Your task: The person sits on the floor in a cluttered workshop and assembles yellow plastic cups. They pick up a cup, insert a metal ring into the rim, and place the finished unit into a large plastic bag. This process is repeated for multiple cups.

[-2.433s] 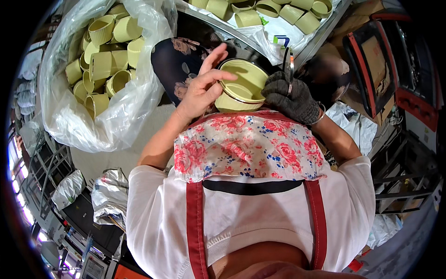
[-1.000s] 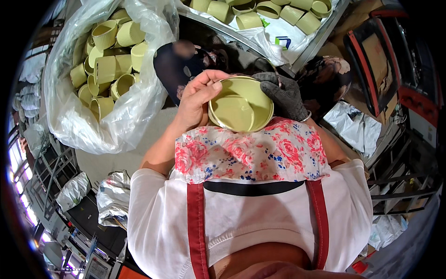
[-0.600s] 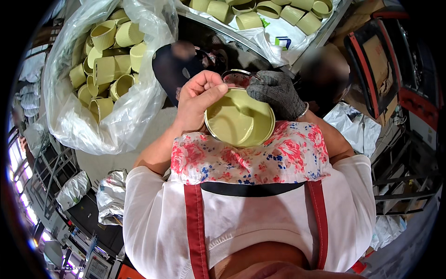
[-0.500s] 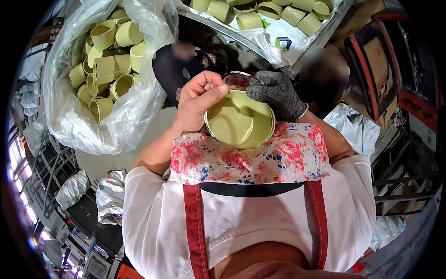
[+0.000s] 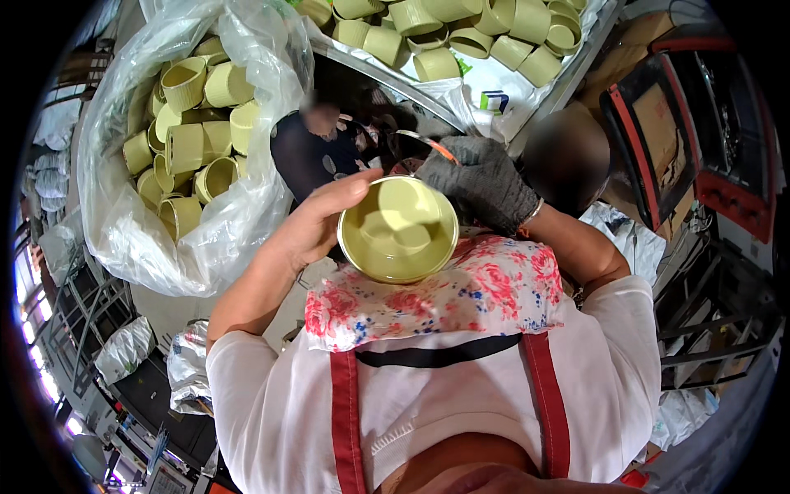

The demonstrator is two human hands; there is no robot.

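Note:
A pale yellow-green round pot (image 5: 398,235), its open mouth facing me, is held in front of my chest. My bare left hand (image 5: 322,216) grips it at the left, thumb along the rim and the other fingers hidden behind it. My right hand (image 5: 480,183), in a dark grey knit glove, is closed beside the pot's upper right rim. From its fingers sticks out a thin curved strip with an orange part (image 5: 443,151); what kind of thing it is I cannot make out. A floral cloth (image 5: 428,290) covers my chest just below the pot.
On the left stands a clear plastic bag (image 5: 234,247) full of similar pots (image 5: 184,146). Beyond my hands, a metal-edged table (image 5: 568,78) carries more pots (image 5: 436,64). Blurred parts of another person (image 5: 317,144) show ahead. Red-and-black equipment (image 5: 658,123) stands at the right.
The pot has moved slightly left and tips more toward me. My left fingers have left the top rim for its side. My right hand has shifted slightly, and the orange part now shows.

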